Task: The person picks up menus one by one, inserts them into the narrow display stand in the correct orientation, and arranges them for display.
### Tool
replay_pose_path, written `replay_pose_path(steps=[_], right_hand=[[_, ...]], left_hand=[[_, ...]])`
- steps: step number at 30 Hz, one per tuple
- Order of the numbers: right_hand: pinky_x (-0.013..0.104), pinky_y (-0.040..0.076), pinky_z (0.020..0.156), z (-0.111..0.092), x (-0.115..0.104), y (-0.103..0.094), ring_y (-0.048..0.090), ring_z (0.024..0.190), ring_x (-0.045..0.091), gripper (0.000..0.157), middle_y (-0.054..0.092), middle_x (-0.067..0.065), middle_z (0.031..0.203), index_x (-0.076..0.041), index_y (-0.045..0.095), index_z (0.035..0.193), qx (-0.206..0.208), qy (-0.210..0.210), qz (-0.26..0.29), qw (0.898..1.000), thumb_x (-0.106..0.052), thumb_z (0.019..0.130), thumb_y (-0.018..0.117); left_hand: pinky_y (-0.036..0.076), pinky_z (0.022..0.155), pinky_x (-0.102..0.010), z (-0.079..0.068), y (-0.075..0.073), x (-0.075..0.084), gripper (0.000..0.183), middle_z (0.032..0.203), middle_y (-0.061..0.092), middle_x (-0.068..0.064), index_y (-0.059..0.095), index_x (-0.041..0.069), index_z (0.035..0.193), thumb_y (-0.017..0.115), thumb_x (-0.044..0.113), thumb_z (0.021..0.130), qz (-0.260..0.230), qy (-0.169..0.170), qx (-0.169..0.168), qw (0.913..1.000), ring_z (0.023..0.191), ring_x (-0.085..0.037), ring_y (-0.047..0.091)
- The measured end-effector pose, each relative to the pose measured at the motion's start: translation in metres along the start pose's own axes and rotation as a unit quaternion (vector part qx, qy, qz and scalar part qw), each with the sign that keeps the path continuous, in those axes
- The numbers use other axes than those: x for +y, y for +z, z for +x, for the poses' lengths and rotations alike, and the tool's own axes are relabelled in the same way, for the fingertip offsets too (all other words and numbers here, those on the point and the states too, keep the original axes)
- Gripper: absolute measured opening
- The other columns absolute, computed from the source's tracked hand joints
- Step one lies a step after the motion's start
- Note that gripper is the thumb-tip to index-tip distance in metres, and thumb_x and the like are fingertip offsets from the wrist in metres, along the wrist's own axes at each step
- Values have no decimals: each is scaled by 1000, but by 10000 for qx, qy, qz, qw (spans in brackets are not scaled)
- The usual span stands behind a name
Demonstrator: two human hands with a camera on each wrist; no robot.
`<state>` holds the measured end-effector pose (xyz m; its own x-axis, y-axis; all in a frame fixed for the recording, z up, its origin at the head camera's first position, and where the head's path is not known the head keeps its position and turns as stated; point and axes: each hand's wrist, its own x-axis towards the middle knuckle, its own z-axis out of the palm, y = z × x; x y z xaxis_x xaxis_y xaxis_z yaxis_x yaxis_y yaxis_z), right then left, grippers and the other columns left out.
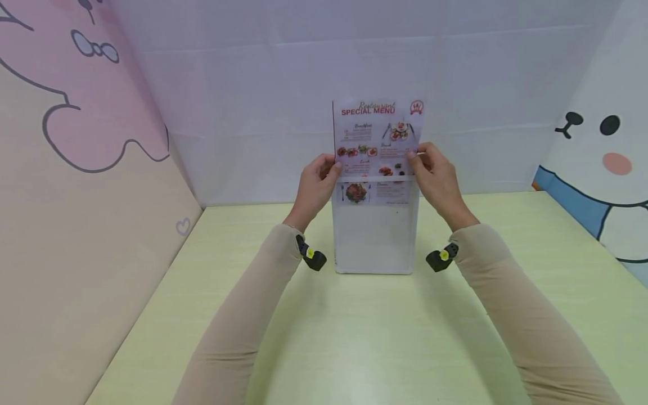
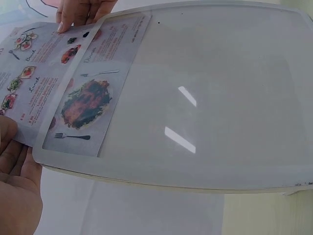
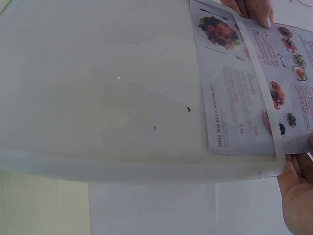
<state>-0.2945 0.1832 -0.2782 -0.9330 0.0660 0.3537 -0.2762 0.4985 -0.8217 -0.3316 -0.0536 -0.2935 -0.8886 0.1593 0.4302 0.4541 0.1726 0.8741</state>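
Observation:
A printed restaurant menu sheet (image 1: 377, 135) stands upright, its lower end behind the clear front of a white-framed display holder (image 1: 374, 242). Its upper part sticks out above the holder's top edge. My left hand (image 1: 318, 183) pinches the menu's left edge between thumb and fingers, just above the frame. On the opposite edge, my right hand (image 1: 437, 174) pinches the sheet the same way. In the left wrist view, the menu's bottom strip with a food plate picture (image 2: 87, 104) shows through the clear panel. The right wrist view shows the sheet (image 3: 234, 93) partly inside the frame.
The holder stands on a pale yellow-green table (image 1: 364, 337). Behind it hangs a white cloth backdrop (image 1: 253, 112). Side panels with cartoon figures rise at the left (image 1: 101, 225) and right (image 1: 597, 146). Small black cameras (image 1: 315, 259) sit on both wrists.

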Motion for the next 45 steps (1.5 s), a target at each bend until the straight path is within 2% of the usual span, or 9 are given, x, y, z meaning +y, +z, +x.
replay_pose_path(steps=[7,21,33,39,45], right_hand=[[47,42,98,0,0,1,56,110,29,43,60,16,126,-7,49,122,-26,2,12,10000,-44,101,41],[41,42,91,0,2,1,55,105,26,39,61,16,122,-3,50,118,67,-133,-172,9997,-37,103,41],[47,42,102,0,2,1,55,119,30,31,60,17,126,-3,51,114,88,-154,-231,9996,-31,102,44],[46,42,99,-1,1,1,56,117,29,31,61,17,125,-3,51,114,123,-117,-197,9997,-31,102,44],[44,43,94,-1,1,1,58,112,28,36,61,16,128,-6,47,120,52,-158,-9,9999,-37,102,41]], left_hand=[[49,84,-27,0,-1,0,23,110,66,-11,61,4,113,54,20,99,104,-42,-63,9999,96,-15,61],[50,85,-28,1,-1,-1,25,111,66,-12,61,4,115,53,21,99,85,-111,-89,9999,96,-16,61],[50,84,-28,0,0,0,24,111,66,-12,61,3,114,53,20,99,42,-120,-79,9999,94,-17,62],[50,83,-27,1,0,-2,22,111,66,-12,61,3,113,52,19,100,50,-84,-26,9999,94,-17,62],[50,80,-26,2,1,-3,20,108,66,-12,61,3,110,53,17,100,80,-53,29,9999,91,-15,62]])
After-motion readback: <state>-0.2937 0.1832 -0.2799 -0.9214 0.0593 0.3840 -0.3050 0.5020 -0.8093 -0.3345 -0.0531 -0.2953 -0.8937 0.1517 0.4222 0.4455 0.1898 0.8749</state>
